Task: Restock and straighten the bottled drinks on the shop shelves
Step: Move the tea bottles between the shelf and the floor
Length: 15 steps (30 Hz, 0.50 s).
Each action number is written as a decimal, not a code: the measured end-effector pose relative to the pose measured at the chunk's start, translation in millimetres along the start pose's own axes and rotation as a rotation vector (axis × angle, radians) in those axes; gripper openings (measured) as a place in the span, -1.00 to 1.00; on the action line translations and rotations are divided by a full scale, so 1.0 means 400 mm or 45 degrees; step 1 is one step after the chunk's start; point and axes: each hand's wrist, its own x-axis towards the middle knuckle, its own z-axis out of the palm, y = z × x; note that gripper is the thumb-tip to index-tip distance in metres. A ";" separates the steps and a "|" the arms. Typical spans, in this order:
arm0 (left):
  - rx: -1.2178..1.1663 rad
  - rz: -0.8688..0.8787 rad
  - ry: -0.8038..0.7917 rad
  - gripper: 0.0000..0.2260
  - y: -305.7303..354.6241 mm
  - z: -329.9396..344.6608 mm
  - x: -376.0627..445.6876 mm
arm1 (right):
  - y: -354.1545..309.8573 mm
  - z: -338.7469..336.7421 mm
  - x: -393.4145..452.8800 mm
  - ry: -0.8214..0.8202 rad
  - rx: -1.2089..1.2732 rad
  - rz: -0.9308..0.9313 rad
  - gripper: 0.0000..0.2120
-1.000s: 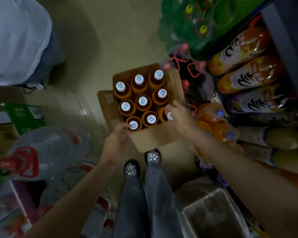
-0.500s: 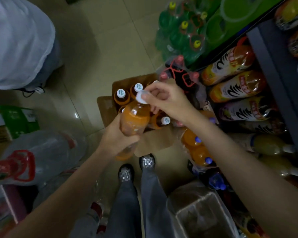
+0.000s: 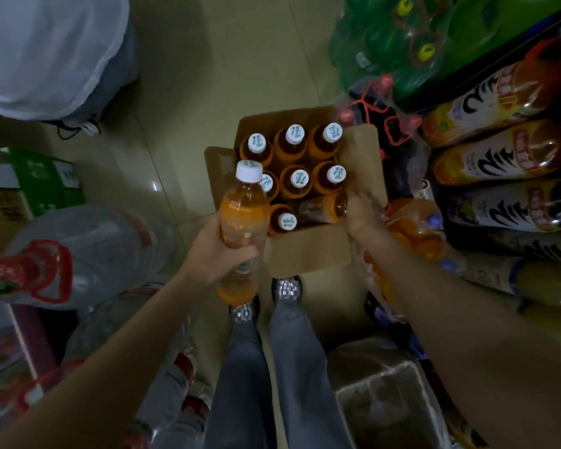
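Your left hand [image 3: 222, 251] is wrapped round the mid-body of a full orange bottle [image 3: 242, 228] lifted just left of the carton [image 3: 308, 251], right hand [image 3: 361, 210] grips a tipped bottle [image 3: 321, 207] inside it; heavy, smooth plastic, likely slippery, so hold mid-body, not cap.

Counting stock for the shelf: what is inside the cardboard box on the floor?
The cardboard box holds seven upright orange bottles with white caps, and one tipped bottle under the right hand. Anything beneath them is covered.
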 end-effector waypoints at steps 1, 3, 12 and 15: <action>-0.028 -0.004 0.003 -0.63 0.003 0.009 0.005 | 0.000 0.003 0.003 0.071 0.011 -0.018 -0.63; -0.070 -0.015 0.011 -0.64 0.007 0.024 0.009 | -0.001 0.007 -0.011 0.164 0.056 -0.073 -0.66; -0.087 -0.093 0.069 -0.60 0.015 0.047 -0.045 | -0.032 -0.061 -0.128 0.183 0.166 -0.309 -0.64; -0.074 -0.064 0.045 -0.60 0.048 0.052 -0.078 | -0.007 -0.134 -0.199 0.289 0.401 -0.207 -0.71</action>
